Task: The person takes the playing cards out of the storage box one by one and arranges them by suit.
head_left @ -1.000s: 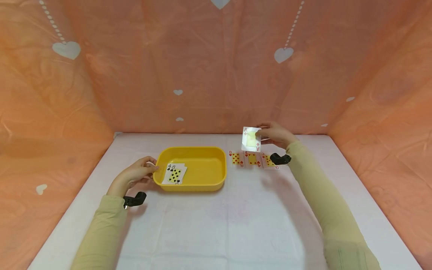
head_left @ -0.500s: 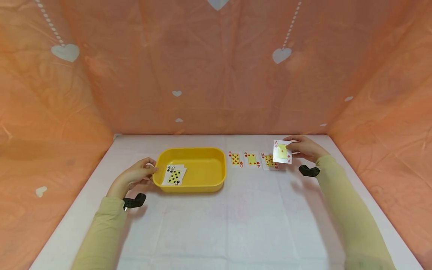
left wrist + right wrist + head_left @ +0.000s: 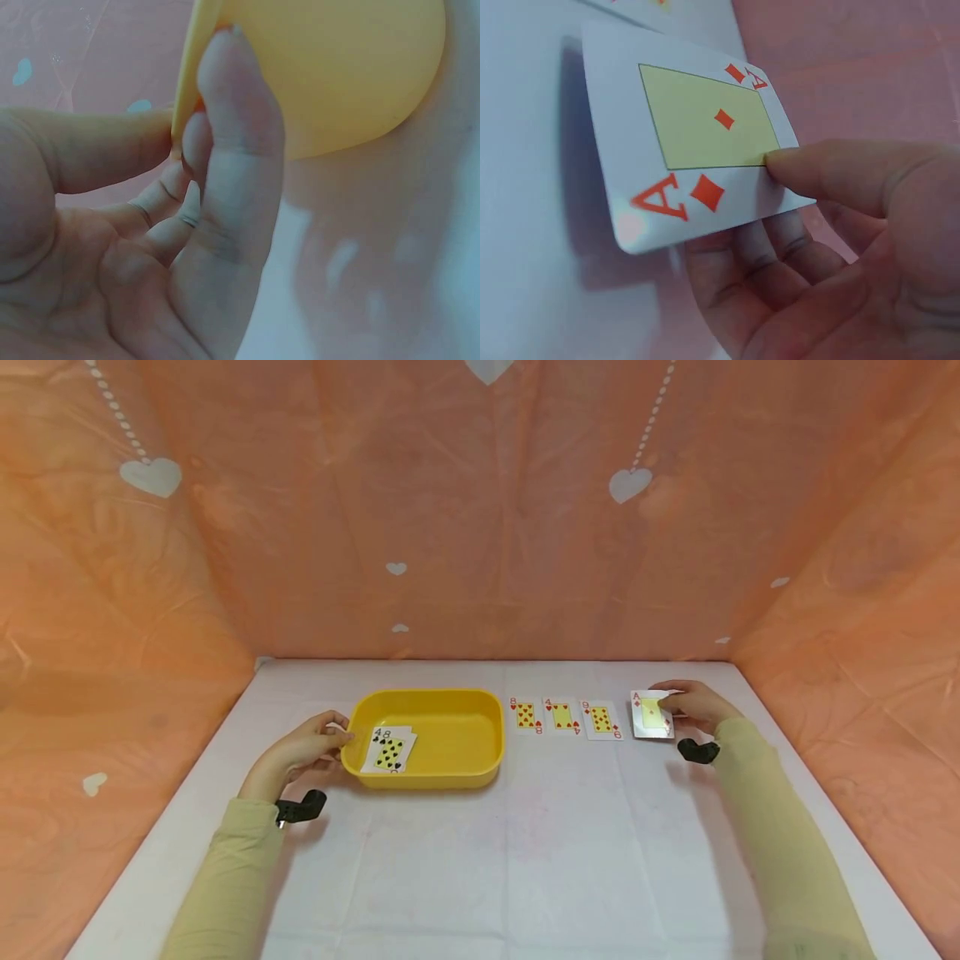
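I see right hand (image 3: pixel 693 705) pinching ace (image 3: pixel 651 715) just above table (image 3: pixel 525 860), right of card row (image 3: pixel 564 717), left hand (image 3: pixel 300 752) gripping tray (image 3: pixel 450 772) rim

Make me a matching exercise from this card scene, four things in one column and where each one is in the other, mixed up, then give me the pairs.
Things
1. Ace of diamonds
2. Black cards
3. Yellow tray
4. Three red cards

Places
A. Lying in a row on the table, between the tray and the ace
B. Pinched by the right hand, at the right end of the row
C. Lying inside the tray, at its left end
D. Held at its left rim by the left hand

Pairs: 1-B, 2-C, 3-D, 4-A
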A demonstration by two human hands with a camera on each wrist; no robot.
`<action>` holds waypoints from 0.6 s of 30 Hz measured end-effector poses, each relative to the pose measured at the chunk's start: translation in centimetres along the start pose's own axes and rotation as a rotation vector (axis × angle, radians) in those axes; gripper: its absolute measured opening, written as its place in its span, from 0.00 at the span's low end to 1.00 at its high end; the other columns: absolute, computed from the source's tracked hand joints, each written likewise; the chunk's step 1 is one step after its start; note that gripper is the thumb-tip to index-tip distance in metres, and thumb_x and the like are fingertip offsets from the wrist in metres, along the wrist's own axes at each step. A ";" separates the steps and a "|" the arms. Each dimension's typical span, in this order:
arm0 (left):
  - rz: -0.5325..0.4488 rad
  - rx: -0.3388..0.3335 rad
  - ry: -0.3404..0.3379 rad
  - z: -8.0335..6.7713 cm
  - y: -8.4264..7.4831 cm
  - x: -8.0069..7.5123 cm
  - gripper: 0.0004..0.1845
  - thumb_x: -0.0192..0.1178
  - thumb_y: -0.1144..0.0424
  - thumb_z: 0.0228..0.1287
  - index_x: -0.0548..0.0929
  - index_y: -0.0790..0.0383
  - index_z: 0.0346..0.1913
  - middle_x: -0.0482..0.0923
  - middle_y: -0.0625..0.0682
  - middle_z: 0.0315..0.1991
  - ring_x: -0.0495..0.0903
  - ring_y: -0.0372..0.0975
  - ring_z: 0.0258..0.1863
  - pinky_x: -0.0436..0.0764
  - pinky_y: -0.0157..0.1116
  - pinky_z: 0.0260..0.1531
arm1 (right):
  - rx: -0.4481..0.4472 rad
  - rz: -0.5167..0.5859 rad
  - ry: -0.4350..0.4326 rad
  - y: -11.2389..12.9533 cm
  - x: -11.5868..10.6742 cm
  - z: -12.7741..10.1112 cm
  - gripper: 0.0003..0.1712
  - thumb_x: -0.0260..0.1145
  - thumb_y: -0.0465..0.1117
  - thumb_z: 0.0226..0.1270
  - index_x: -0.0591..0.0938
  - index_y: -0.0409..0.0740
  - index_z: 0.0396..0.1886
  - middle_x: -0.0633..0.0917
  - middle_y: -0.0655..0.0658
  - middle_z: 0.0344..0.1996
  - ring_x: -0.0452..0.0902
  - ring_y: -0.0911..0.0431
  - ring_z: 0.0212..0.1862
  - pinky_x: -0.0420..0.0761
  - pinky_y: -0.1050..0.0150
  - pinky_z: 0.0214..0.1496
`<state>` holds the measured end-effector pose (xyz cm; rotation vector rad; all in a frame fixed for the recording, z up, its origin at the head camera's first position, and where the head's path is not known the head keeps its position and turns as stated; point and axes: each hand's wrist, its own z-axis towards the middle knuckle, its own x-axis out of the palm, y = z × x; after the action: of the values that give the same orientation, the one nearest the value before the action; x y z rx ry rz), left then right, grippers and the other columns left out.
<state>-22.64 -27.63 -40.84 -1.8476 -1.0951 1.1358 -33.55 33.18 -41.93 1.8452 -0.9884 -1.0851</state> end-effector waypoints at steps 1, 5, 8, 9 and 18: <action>0.000 -0.001 0.000 0.0 0.0 0.0 0.17 0.52 0.65 0.71 0.62 0.69 0.55 0.73 0.55 0.34 0.77 0.39 0.26 0.79 0.33 0.25 | -0.004 -0.013 0.000 -0.1 0.1 0.1 0.29 0.57 0.33 0.69 0.62 0.29 0.67 0.78 0.45 0.43 0.76 0.58 0.38 0.79 0.63 0.42; -0.005 -0.001 0.001 -0.2 0.0 0.0 0.17 0.52 0.65 0.71 0.62 0.69 0.55 0.73 0.56 0.34 0.77 0.40 0.26 0.80 0.33 0.25 | -0.003 -0.075 -0.038 -0.7 0.4 0.7 0.29 0.58 0.34 0.68 0.64 0.29 0.65 0.77 0.40 0.47 0.75 0.57 0.40 0.78 0.64 0.42; -0.009 -0.001 0.003 -0.1 0.0 0.0 0.17 0.53 0.65 0.71 0.62 0.69 0.55 0.74 0.57 0.35 0.77 0.40 0.26 0.79 0.33 0.25 | 0.020 -0.129 -0.087 -1.1 0.6 1.3 0.28 0.60 0.36 0.67 0.66 0.30 0.64 0.74 0.36 0.52 0.73 0.54 0.43 0.77 0.66 0.41; -0.009 -0.001 0.004 -0.1 0.0 0.0 0.17 0.53 0.65 0.71 0.62 0.69 0.55 0.74 0.58 0.36 0.77 0.40 0.26 0.79 0.33 0.24 | 0.028 -0.143 -0.100 -1.2 0.6 1.4 0.29 0.61 0.37 0.67 0.66 0.30 0.64 0.73 0.34 0.53 0.72 0.53 0.43 0.77 0.67 0.41; -0.012 -0.004 0.001 -0.2 0.0 0.1 0.16 0.52 0.66 0.72 0.61 0.69 0.55 0.74 0.58 0.35 0.78 0.40 0.26 0.80 0.34 0.25 | 0.053 -0.173 -0.196 -1.3 1.2 1.7 0.28 0.63 0.39 0.65 0.70 0.32 0.63 0.73 0.34 0.54 0.72 0.52 0.43 0.76 0.67 0.40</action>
<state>-22.48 -27.58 -40.79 -1.8423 -1.1068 1.1265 -34.41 32.24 -44.08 1.9228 -0.9896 -1.3772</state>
